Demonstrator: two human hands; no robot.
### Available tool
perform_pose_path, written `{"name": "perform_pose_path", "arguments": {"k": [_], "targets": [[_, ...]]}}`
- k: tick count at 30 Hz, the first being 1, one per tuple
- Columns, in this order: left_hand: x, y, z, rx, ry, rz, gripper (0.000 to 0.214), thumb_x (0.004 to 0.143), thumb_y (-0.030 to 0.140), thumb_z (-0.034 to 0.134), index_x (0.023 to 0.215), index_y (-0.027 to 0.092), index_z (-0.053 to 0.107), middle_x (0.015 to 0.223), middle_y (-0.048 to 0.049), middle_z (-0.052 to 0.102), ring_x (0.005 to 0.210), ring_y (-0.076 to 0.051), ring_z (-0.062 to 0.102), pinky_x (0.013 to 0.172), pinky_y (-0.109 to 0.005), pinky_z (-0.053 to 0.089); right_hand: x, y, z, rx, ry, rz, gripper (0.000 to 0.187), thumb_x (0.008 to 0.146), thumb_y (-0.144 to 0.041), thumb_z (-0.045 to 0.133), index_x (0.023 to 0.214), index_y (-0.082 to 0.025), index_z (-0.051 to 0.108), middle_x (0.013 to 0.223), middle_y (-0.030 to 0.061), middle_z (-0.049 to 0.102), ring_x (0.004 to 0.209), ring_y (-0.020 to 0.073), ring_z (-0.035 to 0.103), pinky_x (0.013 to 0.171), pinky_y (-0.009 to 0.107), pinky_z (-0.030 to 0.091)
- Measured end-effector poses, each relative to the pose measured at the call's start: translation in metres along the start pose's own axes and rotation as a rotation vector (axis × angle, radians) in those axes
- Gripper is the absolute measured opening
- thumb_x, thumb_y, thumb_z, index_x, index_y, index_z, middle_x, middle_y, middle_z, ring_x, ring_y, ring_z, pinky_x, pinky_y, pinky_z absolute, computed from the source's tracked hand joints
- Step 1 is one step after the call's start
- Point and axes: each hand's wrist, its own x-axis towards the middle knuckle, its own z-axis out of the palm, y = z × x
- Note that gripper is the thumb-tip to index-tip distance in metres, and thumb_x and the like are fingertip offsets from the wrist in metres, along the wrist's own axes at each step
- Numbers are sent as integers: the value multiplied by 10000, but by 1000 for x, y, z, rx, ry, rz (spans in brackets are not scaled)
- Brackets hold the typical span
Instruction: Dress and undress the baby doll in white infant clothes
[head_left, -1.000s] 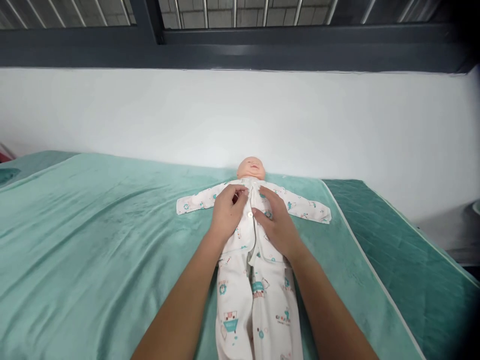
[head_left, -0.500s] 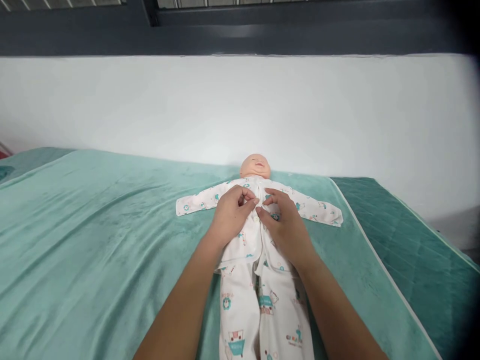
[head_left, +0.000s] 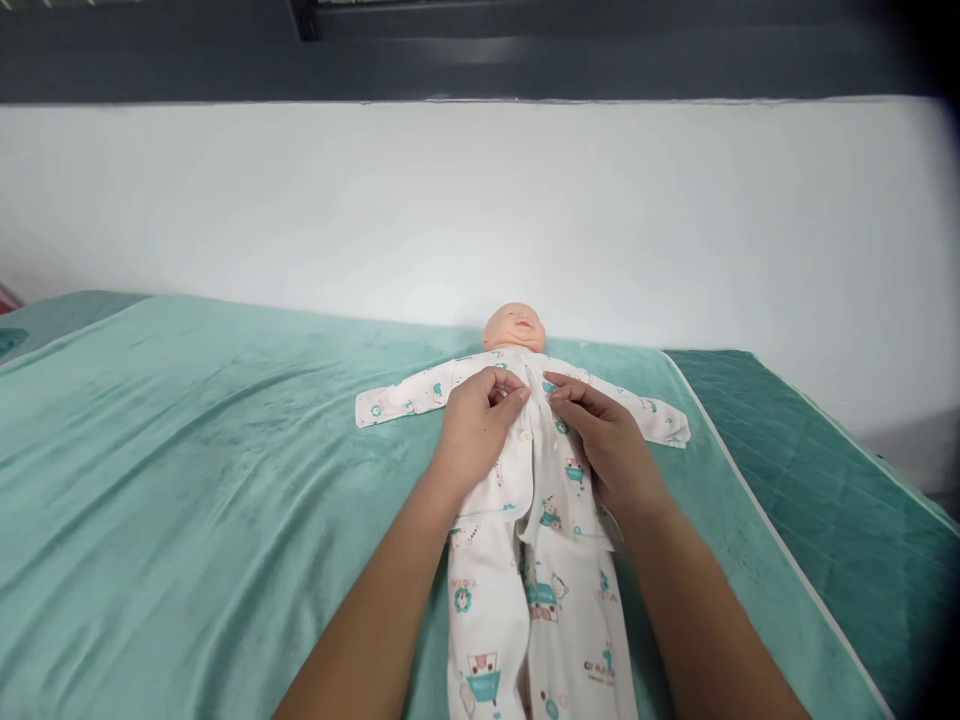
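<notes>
A baby doll (head_left: 514, 328) lies on its back in a white printed baby shirt (head_left: 491, 495) and matching pants (head_left: 487, 600), its sleeves spread to both sides. The shirt's front opening runs down the chest, with a pale button (head_left: 526, 435) showing below my hands. My left hand (head_left: 484, 425) pinches the left edge of the opening between thumb and forefinger. Across the opening, my right hand (head_left: 604, 430) has thumb and fingers drawn together on the shirt's right front. The fingertips partly cover the fabric they hold.
A light green blanket (head_left: 225, 450) with wrinkles lies under the doll. Darker green quilted bedding (head_left: 810, 490) shows on the right. Behind the doll's head rises a white wall (head_left: 375, 210), with a dark frame (head_left: 525, 60) above it.
My right hand has shifted right, away from my left fingertips, so the gap between the hands is wider. The left hand keeps its pinch. The view has tilted slightly.
</notes>
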Motion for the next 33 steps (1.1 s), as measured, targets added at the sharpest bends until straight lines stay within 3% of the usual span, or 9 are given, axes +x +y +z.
{"name": "perform_pose_path", "arguments": {"k": [5, 9, 15, 19, 22, 27, 33], "targets": [[1, -2, 1, 65, -2, 31, 92, 860, 236, 553, 849, 205, 639, 761, 22, 620, 671, -108, 516, 638, -236, 392, -5, -4, 8, -234, 47, -104, 248, 817, -471, 653, 824, -225, 615, 1320, 36, 584, 1177, 239, 552, 926, 366, 441], [1, -3, 1, 81, 13, 43, 98, 865, 220, 533, 853, 202, 629, 840, -1, 656, 758, -128, 563, 700, -249, 419, -7, -2, 16, -395, 54, -230, 158, 838, -375, 636, 871, -233, 575, 1314, 39, 564, 1226, 213, 515, 1003, 384, 385], [0, -2, 1, 110, 19, 47, 99, 879, 259, 540, 845, 207, 617, 796, 7, 623, 717, -120, 532, 679, -250, 403, -1, -3, 9, -446, 42, -236, 85, 844, -277, 587, 780, -222, 599, 1268, 32, 584, 1198, 219, 524, 1040, 396, 363], [-1, -2, 2, 98, 26, 32, 102, 881, 273, 544, 852, 206, 615, 805, 3, 623, 703, -118, 522, 670, -251, 400, -7, -18, 9, -773, 84, -343, 55, 846, -258, 595, 862, -210, 618, 1127, 87, 603, 1123, 283, 498, 932, 411, 396], [-1, -2, 2, 95, 30, 28, 114, 886, 289, 543, 856, 206, 615, 819, -1, 627, 716, -122, 531, 674, -253, 403, -12, -26, 15, -939, 76, -327, 77, 883, -224, 525, 898, -198, 596, 958, 81, 604, 902, 241, 539, 750, 353, 397], [-1, -1, 2, 101, 37, 15, 114, 891, 292, 541, 857, 210, 612, 810, 5, 624, 705, -117, 524, 665, -247, 396, -3, -29, 13, -843, 37, -199, 136, 881, -248, 510, 765, -204, 566, 771, 20, 609, 702, 174, 523, 630, 305, 343], [-2, 1, 1, 67, 41, -1, 120, 895, 301, 543, 865, 210, 616, 759, 18, 603, 674, -109, 507, 646, -241, 387, 4, -37, 3, -333, -19, 56, 145, 816, -352, 604, 776, -219, 646, 624, -41, 586, 536, 118, 465, 551, 265, 361]]}}
